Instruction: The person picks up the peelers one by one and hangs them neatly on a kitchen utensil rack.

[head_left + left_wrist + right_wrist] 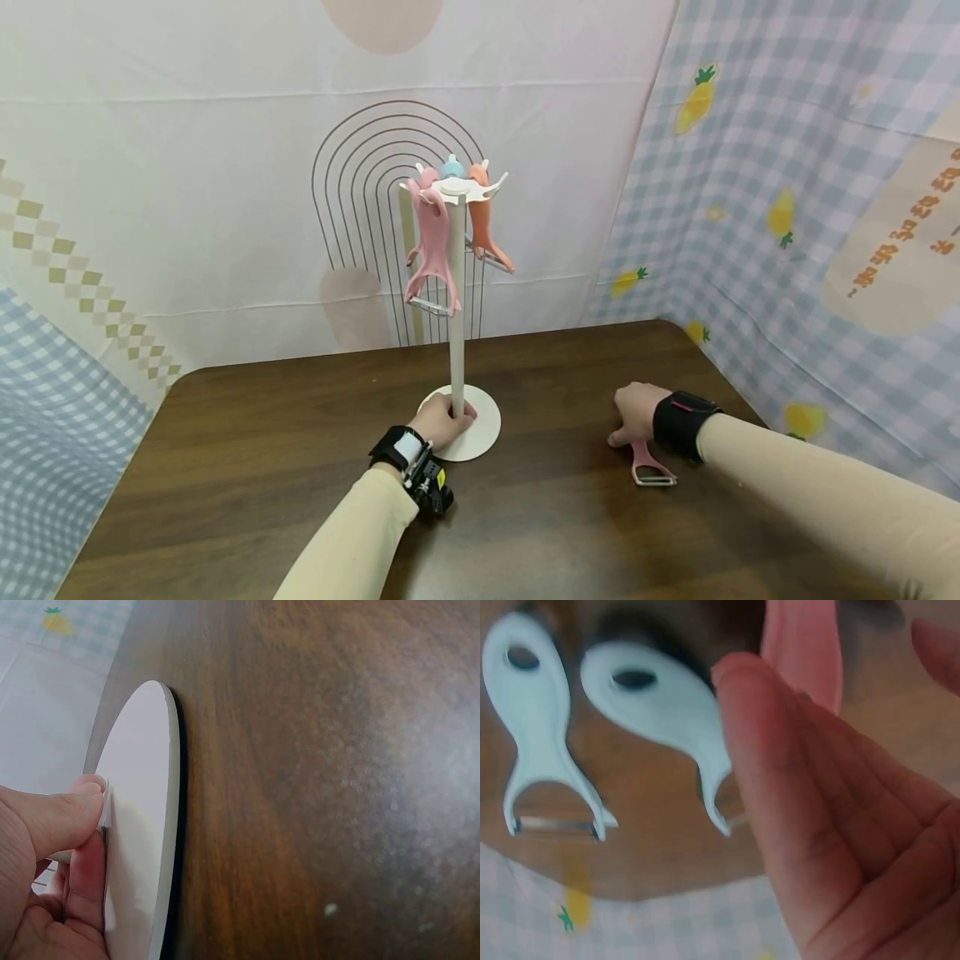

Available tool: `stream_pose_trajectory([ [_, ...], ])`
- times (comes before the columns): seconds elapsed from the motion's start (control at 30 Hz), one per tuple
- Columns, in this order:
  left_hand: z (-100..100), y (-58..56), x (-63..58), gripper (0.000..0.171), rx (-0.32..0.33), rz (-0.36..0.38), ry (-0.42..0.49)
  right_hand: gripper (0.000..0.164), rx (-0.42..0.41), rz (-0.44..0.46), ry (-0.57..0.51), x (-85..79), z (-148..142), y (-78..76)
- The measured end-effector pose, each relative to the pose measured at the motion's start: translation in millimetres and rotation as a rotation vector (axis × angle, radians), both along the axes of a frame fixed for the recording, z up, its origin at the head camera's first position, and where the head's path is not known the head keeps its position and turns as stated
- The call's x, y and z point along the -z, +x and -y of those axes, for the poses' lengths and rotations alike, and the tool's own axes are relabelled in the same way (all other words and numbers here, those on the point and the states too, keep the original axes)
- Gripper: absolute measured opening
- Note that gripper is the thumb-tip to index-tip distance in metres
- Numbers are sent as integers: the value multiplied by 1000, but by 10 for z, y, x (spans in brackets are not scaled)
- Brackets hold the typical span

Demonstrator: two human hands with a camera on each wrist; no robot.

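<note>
My left hand (pixel 441 423) grips the foot of a white stand's pole (pixel 457 333), just above its round base (pixel 483 425). In the left wrist view, thumb and fingers close around the pole beside the base (pixel 142 802). On the table at the right, my right hand (pixel 636 410) reaches over a pink peeler (pixel 642 455), whose blade end shows below the hand. The right wrist view has straight fingers (pixel 772 772) overlapping the peeler's pink handle (pixel 802 652), with the thumb apart on its other side. Two light blue peelers (pixel 540 727) lie close by.
From the stand's top hooks hang a pink peeler (pixel 432 237) in front, an orange peeler (pixel 480 221) at the right, and a light blue one (pixel 452 168) behind. Printed cloth walls (pixel 225 208) border the dark wooden table (pixel 300 417) at the back and sides.
</note>
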State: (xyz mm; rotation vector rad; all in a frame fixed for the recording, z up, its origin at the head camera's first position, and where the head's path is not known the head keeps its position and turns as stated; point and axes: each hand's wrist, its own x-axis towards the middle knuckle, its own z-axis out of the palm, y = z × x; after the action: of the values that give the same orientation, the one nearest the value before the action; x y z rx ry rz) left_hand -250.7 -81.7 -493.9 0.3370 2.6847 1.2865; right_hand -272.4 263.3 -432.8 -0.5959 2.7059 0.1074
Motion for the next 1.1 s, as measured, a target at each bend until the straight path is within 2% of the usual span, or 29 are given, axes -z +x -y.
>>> stream_pose_trajectory([
  [0.13, -17, 14, -42, 6, -3, -2, 0, 41, -16, -17, 14, 89, -31, 46],
  [0.27, -20, 16, -59, 6, -12, 2, 1, 32, -59, -52, 24, 142, -47, 50],
  [0.5, -4, 2, -37, 6, -18, -5, 9, 20, -146, -111, 10, 178, -18, 51],
  [0.77, 16, -4, 4, 6, -21, -24, 19, 19, -190, -187, -16, 131, 109, 199],
  [0.9, 5, 17, -14, 5, -29, -18, 22, 14, -187, -252, -36, 125, 170, 248],
  [1.1, -8, 20, 14, 5, -35, -23, 13, 22, -130, -298, -99, 180, 238, 231],
])
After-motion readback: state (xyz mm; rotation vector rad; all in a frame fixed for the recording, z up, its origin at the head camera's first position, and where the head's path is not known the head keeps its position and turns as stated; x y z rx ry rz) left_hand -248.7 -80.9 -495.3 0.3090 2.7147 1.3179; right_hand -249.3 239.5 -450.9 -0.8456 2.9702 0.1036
